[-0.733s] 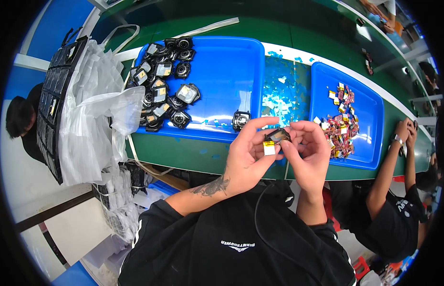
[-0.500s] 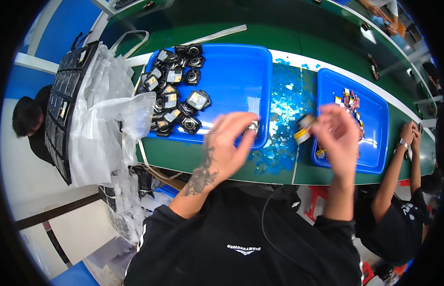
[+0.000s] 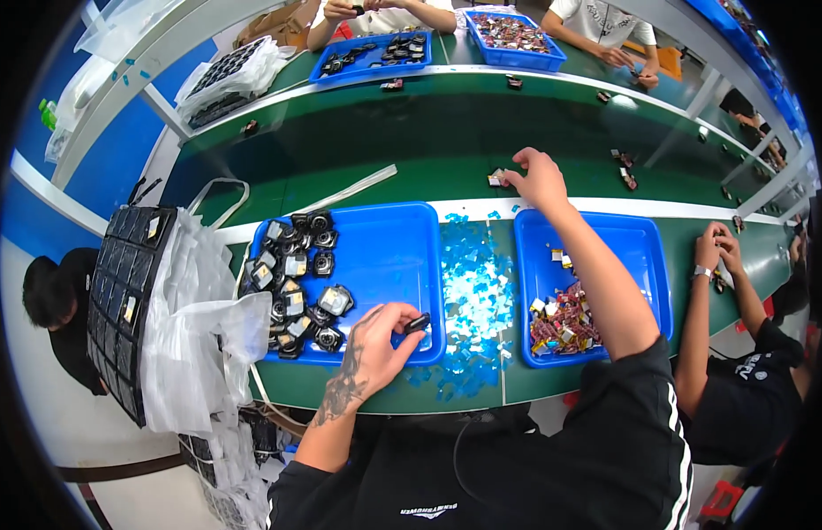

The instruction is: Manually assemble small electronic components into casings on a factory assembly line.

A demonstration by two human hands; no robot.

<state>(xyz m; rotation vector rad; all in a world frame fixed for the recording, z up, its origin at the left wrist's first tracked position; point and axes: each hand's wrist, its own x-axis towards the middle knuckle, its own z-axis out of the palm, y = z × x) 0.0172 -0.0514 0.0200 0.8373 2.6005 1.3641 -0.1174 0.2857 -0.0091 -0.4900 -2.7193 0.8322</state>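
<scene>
My left hand (image 3: pixel 373 346) is closed, with a small black watch case (image 3: pixel 417 324) pinched between thumb and fingers above the near right corner of a blue tray (image 3: pixel 384 265). Several black watch cases (image 3: pixel 294 265) lie heaped along that tray's left side, some with pale square faces. Stretched far forward, my right hand (image 3: pixel 541 179) has its thumb and fingertips at a small pale and brown electronic part (image 3: pixel 496 177) over the green belt (image 3: pixel 340 132). A second blue tray (image 3: pixel 596 230), under my right forearm, holds many small reddish parts (image 3: pixel 565 320) with whitish and yellow pieces.
Blue film scraps (image 3: pixel 473 300) cover the table between the trays. On the left stand stacked black trays (image 3: pixel 119 305) in white plastic wrap. A pale strap (image 3: pixel 353 184) lies on the belt. A co-worker's hands (image 3: pixel 715 252) work at right; others sit across.
My right hand has gone from the right tray forward to the belt. The left hand still holds the watch case near the tray's corner. The head view has tilted up, showing more across.
</scene>
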